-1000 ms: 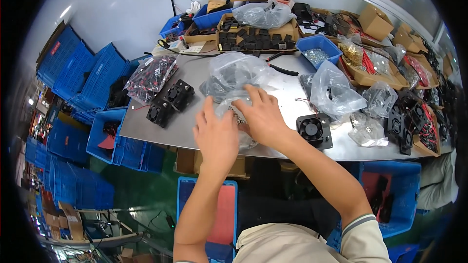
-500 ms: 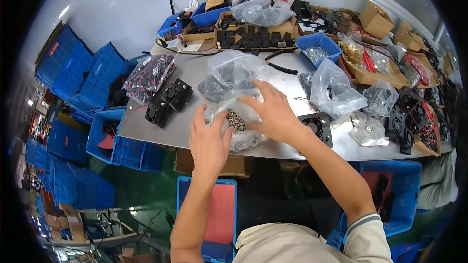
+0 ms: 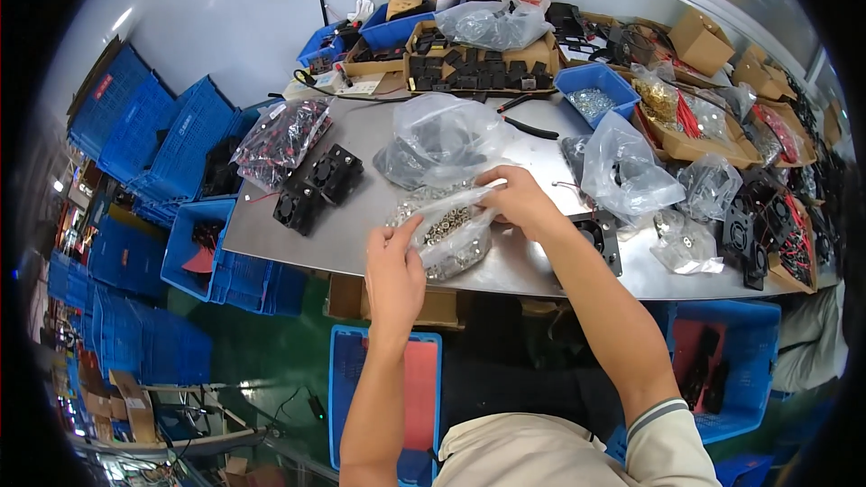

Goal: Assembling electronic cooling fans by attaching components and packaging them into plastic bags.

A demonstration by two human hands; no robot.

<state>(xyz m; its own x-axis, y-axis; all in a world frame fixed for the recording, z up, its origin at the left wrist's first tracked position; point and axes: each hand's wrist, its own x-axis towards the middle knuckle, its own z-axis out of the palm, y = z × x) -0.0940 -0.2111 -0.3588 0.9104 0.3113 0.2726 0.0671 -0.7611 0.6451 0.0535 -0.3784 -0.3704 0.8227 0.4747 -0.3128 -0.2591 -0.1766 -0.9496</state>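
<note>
- Both hands grip a clear plastic bag of small metal screws [image 3: 448,230] above the grey metal table [image 3: 361,234].
- Left hand [image 3: 394,272] pinches its near edge.
- Right hand [image 3: 514,200] clamps the far edge, beside a black square fan [image 3: 600,239].

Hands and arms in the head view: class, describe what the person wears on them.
Both hands, left hand and right hand, are bare, with no gloves, rings or watch showing. The forearms are bare too. The right arm ends in a short pale sleeve with a dark stripe at its cuff.
</note>
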